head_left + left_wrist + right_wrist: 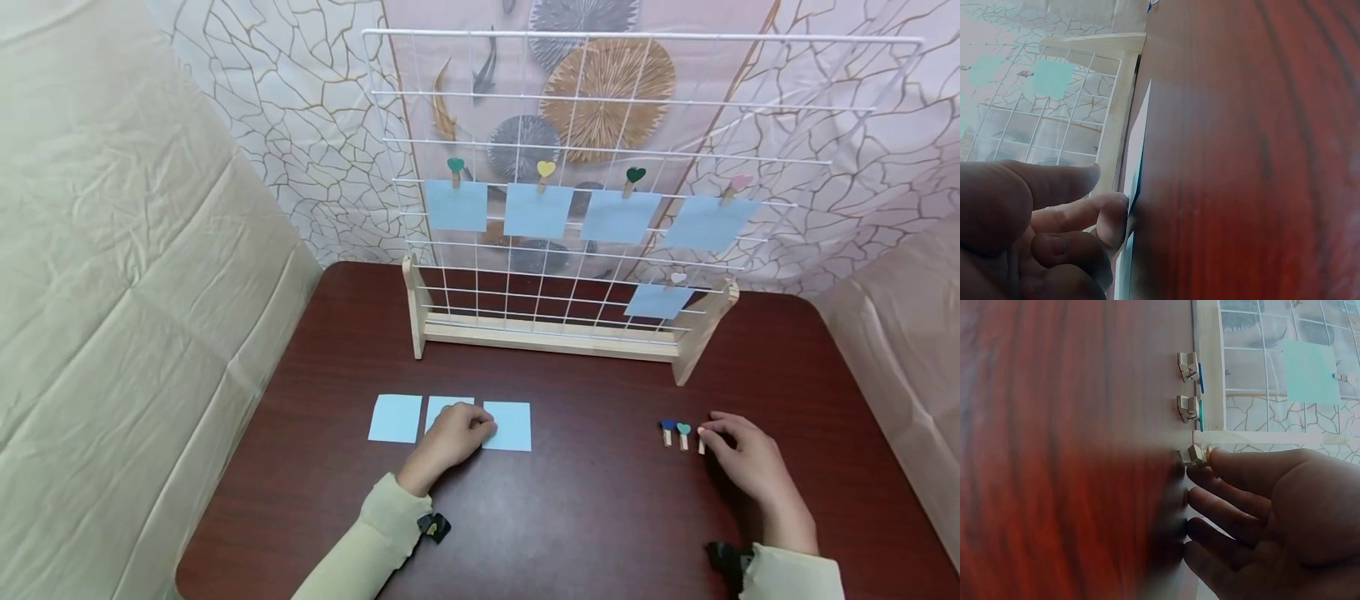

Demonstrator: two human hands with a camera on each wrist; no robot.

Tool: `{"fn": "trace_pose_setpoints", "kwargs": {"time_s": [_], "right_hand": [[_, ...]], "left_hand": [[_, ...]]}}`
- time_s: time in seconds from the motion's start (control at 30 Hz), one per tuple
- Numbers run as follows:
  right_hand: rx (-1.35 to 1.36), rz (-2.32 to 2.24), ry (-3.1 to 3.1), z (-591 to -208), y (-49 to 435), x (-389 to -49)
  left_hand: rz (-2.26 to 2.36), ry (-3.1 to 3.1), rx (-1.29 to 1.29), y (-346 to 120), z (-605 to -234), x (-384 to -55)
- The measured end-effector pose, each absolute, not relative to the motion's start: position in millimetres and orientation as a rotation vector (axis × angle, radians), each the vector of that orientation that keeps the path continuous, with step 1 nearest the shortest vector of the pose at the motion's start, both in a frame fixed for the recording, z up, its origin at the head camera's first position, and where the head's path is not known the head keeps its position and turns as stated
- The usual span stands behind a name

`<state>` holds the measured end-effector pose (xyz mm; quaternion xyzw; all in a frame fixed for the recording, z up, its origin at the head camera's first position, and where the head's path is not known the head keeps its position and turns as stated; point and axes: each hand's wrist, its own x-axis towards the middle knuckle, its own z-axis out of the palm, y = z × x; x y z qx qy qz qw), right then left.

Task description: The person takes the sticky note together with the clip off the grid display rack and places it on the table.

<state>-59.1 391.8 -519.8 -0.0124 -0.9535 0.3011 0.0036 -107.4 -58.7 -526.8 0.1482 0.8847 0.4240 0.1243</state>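
My left hand point(453, 433) reaches over the middle light-blue paper square point(437, 411). Its fingertips touch the right paper square point(512, 429), while the thumb stays apart from the paper in the left wrist view. Another paper square point(395, 418) lies flat at the left of the row. On the right, my right hand point(750, 462) pinches a small wooden clothespin point(701, 444) between thumb and index finger, at table level; the fingertips partly hide its top. Beside it lie a clothespin with a teal heart point(683, 437) and one with a blue heart point(667, 433).
A white wire grid point(507, 287) stands in a wooden base point(547, 335) at the back of the dark red table point(585, 517). Several light-blue paper squares hang on it from heart clothespins; one small sheet point(658, 302) hangs lower right. Fabric point(135, 292) walls the left side.
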Motion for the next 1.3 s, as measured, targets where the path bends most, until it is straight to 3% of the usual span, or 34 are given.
{"fn": "trace_pose_setpoints", "kwargs": {"time_s": [1.3], "right_hand": [[-0.060, 0.960, -2.855, -509.9, 381.2, -64.0]], "left_hand": [[1.418, 2.549, 0.453, -45.2, -506.8, -110.4]]}}
